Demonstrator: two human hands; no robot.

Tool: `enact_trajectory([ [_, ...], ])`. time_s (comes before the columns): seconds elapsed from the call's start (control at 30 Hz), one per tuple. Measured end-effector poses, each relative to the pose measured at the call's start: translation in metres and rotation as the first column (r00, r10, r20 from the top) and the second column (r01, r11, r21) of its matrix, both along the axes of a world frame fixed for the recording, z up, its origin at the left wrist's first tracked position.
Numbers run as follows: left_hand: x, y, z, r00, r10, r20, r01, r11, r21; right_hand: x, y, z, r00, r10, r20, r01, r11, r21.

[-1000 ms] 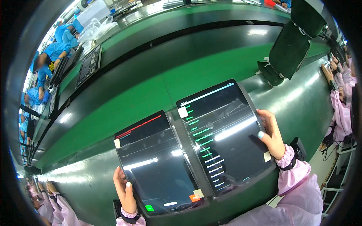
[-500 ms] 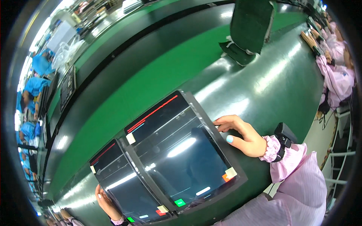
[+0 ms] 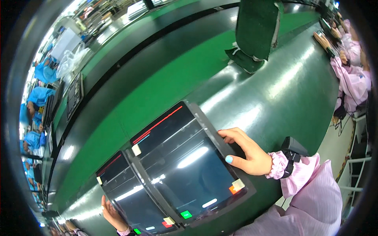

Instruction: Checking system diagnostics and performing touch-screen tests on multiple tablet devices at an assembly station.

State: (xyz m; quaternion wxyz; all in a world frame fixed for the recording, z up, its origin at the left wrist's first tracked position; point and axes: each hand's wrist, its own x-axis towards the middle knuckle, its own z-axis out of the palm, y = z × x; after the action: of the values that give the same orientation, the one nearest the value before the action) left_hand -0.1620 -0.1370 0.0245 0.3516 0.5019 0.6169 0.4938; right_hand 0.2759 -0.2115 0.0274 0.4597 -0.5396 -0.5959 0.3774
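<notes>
Two tablets lie side by side in a black two-compartment tray [image 3: 230, 151] on the green table. The right tablet [image 3: 179, 159] and the left tablet [image 3: 136, 196] have dark screens with red lines along the top and green and orange-red blocks at the bottom. Small cream tabs stick to their corners. My right hand [image 3: 249, 153] grips the tray's right edge, fingers bent over it and thumb apart, its nail light blue. At the tray's left side, my left hand [image 3: 113, 215] closes on the outer edge. Its thumb and palm are mostly hidden.
A dark green padded stand [image 3: 256, 33] rises from the table beyond the tray. Co-workers in pink sleeves [image 3: 350, 80] sit along the right side. Across a black rail [image 3: 118, 64], people in blue [image 3: 45, 70] work near a clear plastic bag [image 3: 72, 63].
The whole view has shifted slightly, and the tray sits a little lower in it. Both hands keep to the tray's sides, and the screens look the same.
</notes>
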Motion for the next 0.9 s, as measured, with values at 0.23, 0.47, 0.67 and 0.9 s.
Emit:
enact_trajectory([
  [0.23,0.027,-0.011,-0.009,0.962,-0.249,0.108,0.241,0.967,0.080,0.024,0.014,-0.005,0.919,-0.258,-0.298,0.247,0.966,-0.075],
  [0.47,0.037,-0.014,0.009,0.671,-0.712,0.204,0.726,0.688,0.011,0.033,0.019,-0.006,0.787,-0.317,-0.529,0.286,0.948,-0.143],
  [0.67,0.021,-0.016,0.003,0.644,-0.764,0.040,0.765,0.642,-0.048,0.030,0.017,-0.007,0.808,-0.321,-0.494,0.301,0.946,-0.122],
  [0.9,0.034,-0.018,0.012,0.651,-0.756,0.061,0.759,0.647,-0.075,0.036,0.016,-0.011,0.812,-0.313,-0.492,0.294,0.948,-0.118],
])
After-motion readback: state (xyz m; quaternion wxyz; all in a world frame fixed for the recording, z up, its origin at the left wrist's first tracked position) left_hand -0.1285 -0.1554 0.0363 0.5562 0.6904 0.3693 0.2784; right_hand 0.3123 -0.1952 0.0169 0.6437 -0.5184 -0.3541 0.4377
